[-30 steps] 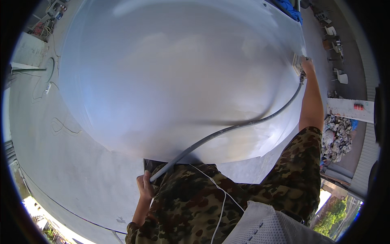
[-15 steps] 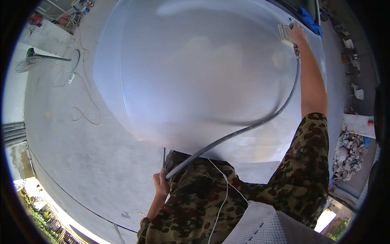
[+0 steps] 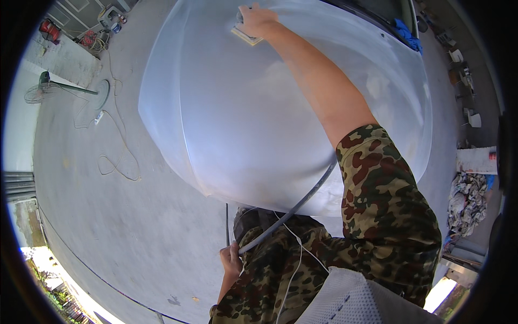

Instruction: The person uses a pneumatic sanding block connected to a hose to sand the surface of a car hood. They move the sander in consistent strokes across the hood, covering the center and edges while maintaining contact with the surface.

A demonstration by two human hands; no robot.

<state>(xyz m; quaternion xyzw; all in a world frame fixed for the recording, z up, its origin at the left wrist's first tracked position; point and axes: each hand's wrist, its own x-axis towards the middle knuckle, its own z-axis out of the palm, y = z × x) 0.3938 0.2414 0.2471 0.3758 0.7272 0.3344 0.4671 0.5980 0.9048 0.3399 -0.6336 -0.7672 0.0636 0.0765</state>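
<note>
A sander (image 3: 247, 38) with a pale, square-edged pad rests near the far left part of a car hood (image 3: 243, 124), the right hand (image 3: 259, 20) clamped over its top. Well apart from it, close to the body, the left hand (image 3: 231, 260) is closed around a thick grey hose (image 3: 288, 216), which curves up over the hood's near edge and vanishes behind the right arm; where it ends cannot be seen. The broad, rounded hood looks dull and silvery, with cloudy lighter patches and a crease running down its left side. Beyond its far right edge, a bunched blue cloth (image 3: 407, 36) lies by the dark windshield (image 3: 391, 12). The camouflage sleeve (image 3: 383, 189) and bare forearm cover part of the hood. White, dimpled fabric (image 3: 345, 297) blocks the lower foreground, with a thin white cord (image 3: 292, 281) hanging beside it. Smooth grey floor (image 3: 97, 227) spreads to the left, holding a round-based fan (image 3: 102, 94), a small white power strip (image 3: 99, 116) and a looping wire. At right, crumpled paper (image 3: 467, 202) is heaped beside a low white wall (image 3: 476, 160), and pale chairs (image 3: 473, 118) stand farther off.
</note>
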